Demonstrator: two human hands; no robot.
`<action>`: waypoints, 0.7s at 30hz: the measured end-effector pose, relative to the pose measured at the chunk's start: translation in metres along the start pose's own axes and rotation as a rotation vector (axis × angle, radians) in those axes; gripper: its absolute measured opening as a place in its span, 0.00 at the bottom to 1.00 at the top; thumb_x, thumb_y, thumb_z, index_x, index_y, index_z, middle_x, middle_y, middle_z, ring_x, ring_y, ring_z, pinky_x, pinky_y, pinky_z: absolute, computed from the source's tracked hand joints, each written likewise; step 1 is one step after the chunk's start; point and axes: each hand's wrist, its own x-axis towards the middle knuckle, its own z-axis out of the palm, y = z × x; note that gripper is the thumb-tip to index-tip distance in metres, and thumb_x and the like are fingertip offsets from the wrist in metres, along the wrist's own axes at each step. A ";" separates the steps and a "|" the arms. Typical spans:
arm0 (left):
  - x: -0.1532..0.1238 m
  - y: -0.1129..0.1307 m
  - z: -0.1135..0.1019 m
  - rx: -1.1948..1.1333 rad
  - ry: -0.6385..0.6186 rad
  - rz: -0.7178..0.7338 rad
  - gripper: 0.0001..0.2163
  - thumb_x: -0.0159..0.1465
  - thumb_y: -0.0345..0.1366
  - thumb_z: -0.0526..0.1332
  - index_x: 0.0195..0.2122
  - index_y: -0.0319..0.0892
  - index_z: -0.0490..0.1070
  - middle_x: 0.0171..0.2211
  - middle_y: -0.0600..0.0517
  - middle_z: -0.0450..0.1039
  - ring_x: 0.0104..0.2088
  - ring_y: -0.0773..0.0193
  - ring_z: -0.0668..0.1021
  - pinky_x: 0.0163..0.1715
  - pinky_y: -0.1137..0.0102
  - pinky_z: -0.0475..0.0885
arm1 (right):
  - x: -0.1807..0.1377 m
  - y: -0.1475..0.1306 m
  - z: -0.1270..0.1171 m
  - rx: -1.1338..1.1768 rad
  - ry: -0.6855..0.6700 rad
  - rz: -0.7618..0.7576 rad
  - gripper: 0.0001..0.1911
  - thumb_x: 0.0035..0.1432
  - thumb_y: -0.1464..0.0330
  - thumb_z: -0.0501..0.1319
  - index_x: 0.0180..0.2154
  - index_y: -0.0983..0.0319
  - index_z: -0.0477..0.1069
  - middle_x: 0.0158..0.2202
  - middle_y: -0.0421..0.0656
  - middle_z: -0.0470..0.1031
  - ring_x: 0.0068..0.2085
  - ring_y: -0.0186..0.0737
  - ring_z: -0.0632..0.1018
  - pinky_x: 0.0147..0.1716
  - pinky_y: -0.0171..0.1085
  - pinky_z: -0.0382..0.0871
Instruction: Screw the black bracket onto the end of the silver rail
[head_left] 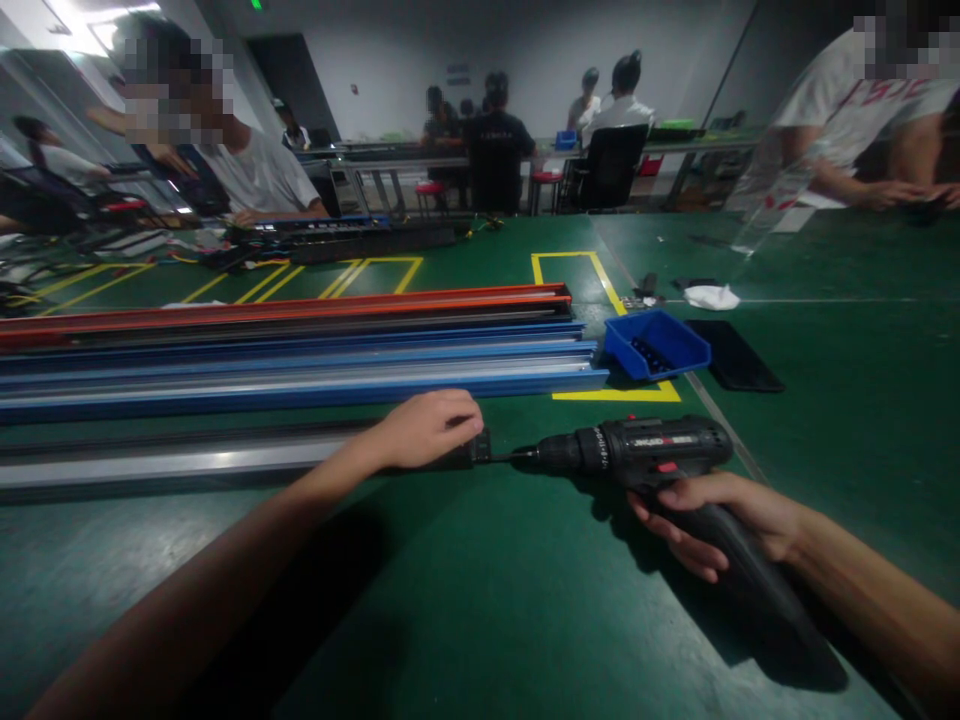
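Observation:
My right hand (724, 520) grips the handle of a black cordless drill (645, 450), which lies level above the green table with its bit pointing left. The bit tip meets the right end of a long dark metal rail (187, 462) lying across the table. My left hand (431, 425) is closed over that end of the rail, holding it down just left of the drill bit.
Behind the rail lies a stack of long blue, grey and orange rails (300, 350). A blue bin (656, 345) of small parts and a black flat pad (733, 355) sit at the right. Yellow tape lines mark the table. Other people sit at the far side and at back tables.

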 end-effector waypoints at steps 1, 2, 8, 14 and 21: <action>0.000 0.000 0.000 0.001 0.001 0.000 0.17 0.78 0.44 0.53 0.45 0.43 0.79 0.44 0.47 0.79 0.44 0.58 0.80 0.45 0.65 0.71 | 0.000 0.000 0.000 -0.001 0.002 -0.001 0.15 0.64 0.63 0.70 0.46 0.69 0.80 0.32 0.40 0.77 0.20 0.26 0.75 0.25 0.31 0.80; 0.000 0.001 0.000 0.003 0.001 0.000 0.17 0.78 0.44 0.53 0.44 0.43 0.79 0.44 0.47 0.79 0.44 0.58 0.80 0.45 0.65 0.71 | 0.000 0.000 0.000 -0.003 0.004 -0.003 0.15 0.64 0.63 0.70 0.46 0.68 0.80 0.32 0.40 0.77 0.20 0.26 0.75 0.26 0.31 0.80; 0.000 0.001 0.000 0.005 -0.010 -0.013 0.17 0.79 0.45 0.53 0.45 0.42 0.79 0.44 0.48 0.79 0.44 0.58 0.79 0.45 0.65 0.71 | 0.001 -0.001 0.000 -0.007 0.010 0.006 0.15 0.65 0.62 0.69 0.46 0.69 0.80 0.32 0.40 0.77 0.20 0.26 0.74 0.25 0.31 0.79; 0.000 -0.003 0.002 0.011 -0.006 0.008 0.17 0.79 0.45 0.52 0.45 0.43 0.79 0.44 0.48 0.79 0.44 0.59 0.79 0.45 0.65 0.70 | 0.000 -0.002 0.001 0.008 -0.011 0.007 0.15 0.65 0.63 0.69 0.46 0.69 0.80 0.33 0.40 0.77 0.21 0.26 0.75 0.26 0.31 0.80; 0.001 -0.002 0.001 0.009 -0.010 -0.002 0.18 0.79 0.45 0.52 0.45 0.42 0.79 0.44 0.48 0.78 0.44 0.58 0.79 0.45 0.65 0.70 | 0.001 -0.001 0.001 0.014 0.003 0.003 0.15 0.64 0.64 0.70 0.46 0.69 0.80 0.32 0.41 0.79 0.20 0.27 0.77 0.25 0.31 0.81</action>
